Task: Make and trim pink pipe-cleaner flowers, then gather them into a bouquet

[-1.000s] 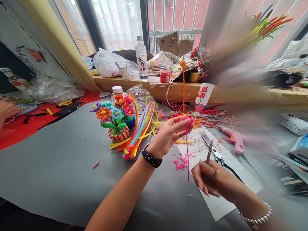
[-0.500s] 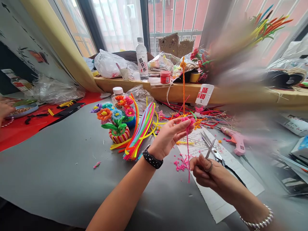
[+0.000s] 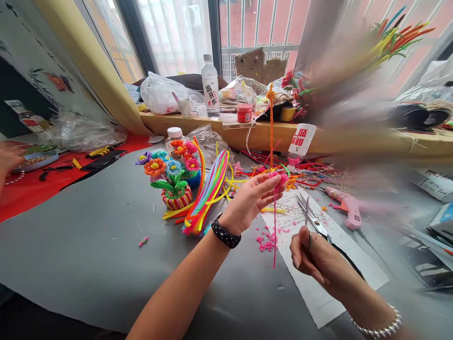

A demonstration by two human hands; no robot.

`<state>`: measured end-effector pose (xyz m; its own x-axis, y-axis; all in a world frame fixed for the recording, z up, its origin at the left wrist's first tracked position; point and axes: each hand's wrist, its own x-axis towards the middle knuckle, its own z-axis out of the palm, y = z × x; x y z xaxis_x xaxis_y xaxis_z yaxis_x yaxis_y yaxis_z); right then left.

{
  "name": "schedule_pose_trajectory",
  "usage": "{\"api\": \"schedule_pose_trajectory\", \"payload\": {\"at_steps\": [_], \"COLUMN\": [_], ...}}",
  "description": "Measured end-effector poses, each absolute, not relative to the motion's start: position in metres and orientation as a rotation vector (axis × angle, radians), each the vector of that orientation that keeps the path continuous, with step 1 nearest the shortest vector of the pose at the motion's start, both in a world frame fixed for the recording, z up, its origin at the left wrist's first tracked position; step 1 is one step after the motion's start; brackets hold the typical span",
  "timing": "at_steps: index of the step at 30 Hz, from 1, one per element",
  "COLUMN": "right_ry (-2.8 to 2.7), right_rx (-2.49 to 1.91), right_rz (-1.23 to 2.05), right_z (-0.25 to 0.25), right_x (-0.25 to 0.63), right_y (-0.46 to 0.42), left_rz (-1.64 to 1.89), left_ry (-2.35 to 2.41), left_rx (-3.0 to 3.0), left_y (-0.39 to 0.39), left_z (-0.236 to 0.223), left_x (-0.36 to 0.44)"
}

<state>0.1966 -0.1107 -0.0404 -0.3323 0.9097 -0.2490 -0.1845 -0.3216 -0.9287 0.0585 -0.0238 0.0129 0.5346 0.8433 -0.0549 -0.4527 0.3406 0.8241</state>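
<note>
Pinched between the fingertips and thumb of my left hand is a fuzzy pink pipe-cleaner flower. Its thin pink stem hangs straight down below the fingers. My right hand, lower and to the right, is closed around small scissors, their blades pointing up, apart from the stem. The handle loops are partly hidden by the fingers. Behind them, larger scissors with dark handles lie on a handwritten paper sheet. Pink fuzz clippings are scattered beneath the flower.
Left of my hands are a striped pot of pipe-cleaner flowers and a bundle of coloured pipe cleaners. A pink glue gun lies at right. A water bottle stands on the sill. Another person's hand shows at far left.
My right hand has shifted slightly right, away from the stem, and the small scissors have turned from leaning right to nearly upright. My left hand keeps hold of the pink flower.
</note>
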Motion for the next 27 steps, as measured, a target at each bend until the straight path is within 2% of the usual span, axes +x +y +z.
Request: {"api": "schedule_pose_trajectory", "payload": {"at_steps": [15, 27], "right_ry": [-1.249, -1.381], "right_rx": [-1.264, -1.464], "right_rz": [1.580, 1.151], "right_z": [-0.035, -0.029], "right_x": [0.195, 0.197], "right_y": [-0.111, -0.113], "left_rz": [0.820, 0.988], "left_ry": [0.467, 0.491], "left_rx": [0.863, 0.847], "left_y": [-0.028, -0.025], "left_z": [0.005, 0.008], "left_x": [0.066, 0.066]}}
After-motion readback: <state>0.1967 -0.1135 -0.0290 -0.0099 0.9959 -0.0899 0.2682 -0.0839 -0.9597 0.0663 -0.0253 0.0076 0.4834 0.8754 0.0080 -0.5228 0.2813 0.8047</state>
